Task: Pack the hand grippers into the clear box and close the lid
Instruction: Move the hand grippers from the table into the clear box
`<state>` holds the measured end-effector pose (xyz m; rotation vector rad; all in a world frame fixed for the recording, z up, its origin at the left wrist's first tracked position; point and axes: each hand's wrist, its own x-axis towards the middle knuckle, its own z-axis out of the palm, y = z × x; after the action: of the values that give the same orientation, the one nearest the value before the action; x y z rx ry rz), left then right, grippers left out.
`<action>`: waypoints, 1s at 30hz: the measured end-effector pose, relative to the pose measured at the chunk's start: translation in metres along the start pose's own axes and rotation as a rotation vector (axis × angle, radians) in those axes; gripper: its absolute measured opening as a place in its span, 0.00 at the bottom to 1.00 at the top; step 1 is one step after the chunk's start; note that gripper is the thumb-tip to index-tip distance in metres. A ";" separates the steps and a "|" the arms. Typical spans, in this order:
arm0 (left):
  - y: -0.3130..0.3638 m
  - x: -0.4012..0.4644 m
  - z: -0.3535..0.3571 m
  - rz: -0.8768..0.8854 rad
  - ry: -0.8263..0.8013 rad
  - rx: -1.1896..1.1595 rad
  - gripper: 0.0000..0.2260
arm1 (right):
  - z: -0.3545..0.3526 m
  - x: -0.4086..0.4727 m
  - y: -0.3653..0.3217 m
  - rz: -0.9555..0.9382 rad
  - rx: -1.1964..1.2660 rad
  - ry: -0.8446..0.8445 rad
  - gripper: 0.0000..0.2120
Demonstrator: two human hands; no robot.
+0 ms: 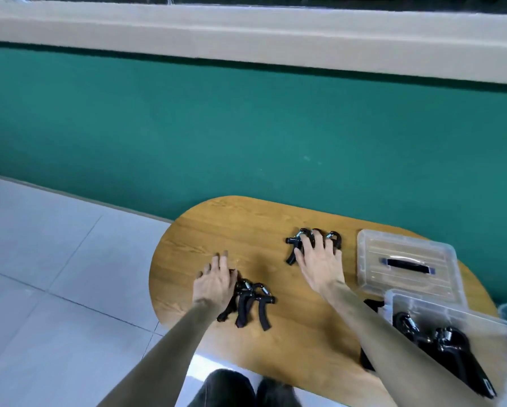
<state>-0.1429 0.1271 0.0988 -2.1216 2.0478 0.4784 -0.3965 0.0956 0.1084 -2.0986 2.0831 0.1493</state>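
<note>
Head view: nearest, at the right edge of the tabletop (205,230), the clear box (416,304) already holds several black grippers (449,345), blurred by motion. Just beyond it the lid (405,259) lies flat, off the box. To the left, the left hand (214,284) rests against a near pile (250,304) of grippers, fingers loosely extended; whether it has hold of one cannot be told. Farther out, the right hand (316,259) spreads its fingers over a far pile (314,240), pressing down, nothing yet lifted. Gathering looks to be the step in hand: each hand would do well to close round the handles, not the springs, then carry its load across to the box before the lid goes on.
</note>
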 end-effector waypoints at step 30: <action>-0.088 0.089 0.224 0.007 -0.007 -0.276 0.33 | 0.227 0.146 0.004 0.170 0.012 -0.080 0.34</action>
<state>-0.0809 0.1217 -0.1503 -2.2547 2.0901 0.8110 -0.3858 -0.0023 -0.1429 -1.8744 2.2065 0.2396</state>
